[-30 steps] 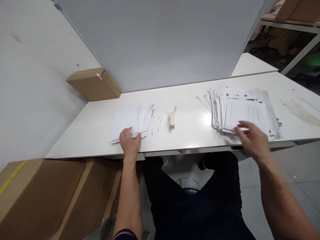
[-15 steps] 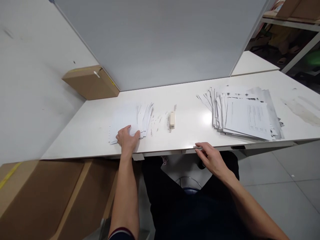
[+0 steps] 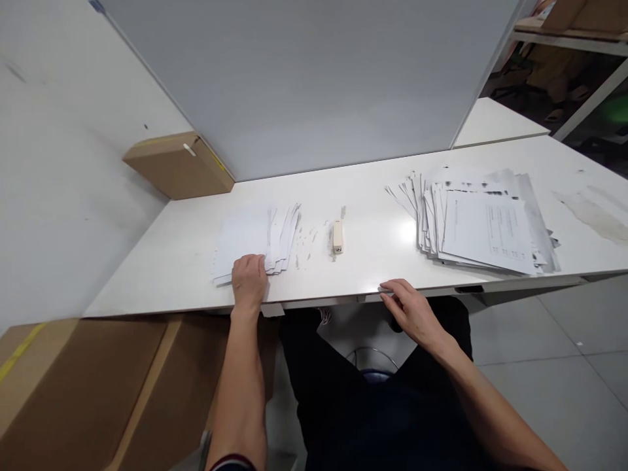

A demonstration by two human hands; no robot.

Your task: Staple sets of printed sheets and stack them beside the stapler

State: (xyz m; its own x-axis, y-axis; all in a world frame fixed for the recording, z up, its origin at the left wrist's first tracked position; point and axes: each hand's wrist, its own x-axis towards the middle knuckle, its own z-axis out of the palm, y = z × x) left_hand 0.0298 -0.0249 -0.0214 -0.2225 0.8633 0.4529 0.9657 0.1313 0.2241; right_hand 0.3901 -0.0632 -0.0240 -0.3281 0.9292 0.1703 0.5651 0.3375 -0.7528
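Observation:
My left hand [image 3: 249,281] rests on the near edge of a small fanned stack of white sheets [image 3: 255,239] on the white table [image 3: 373,196], its fingers curled down onto the paper. My right hand [image 3: 411,309] lies at the table's front edge near the middle, fingers stretched out and holding nothing. A small cream stapler [image 3: 338,236] lies between the two paper piles. To the right spreads a larger fanned pile of printed sheets [image 3: 483,222], apart from both hands.
A grey partition panel [image 3: 314,78] stands along the table's back. A small cardboard box [image 3: 179,165] sits at the back left corner. Large cardboard boxes [image 3: 98,386] stand on the floor to my left. Shelving with boxes [image 3: 569,39] is at the far right.
My right hand left the printed pile and came down left to the table's front edge. My left hand shifted slightly and curled its fingers on the small stack.

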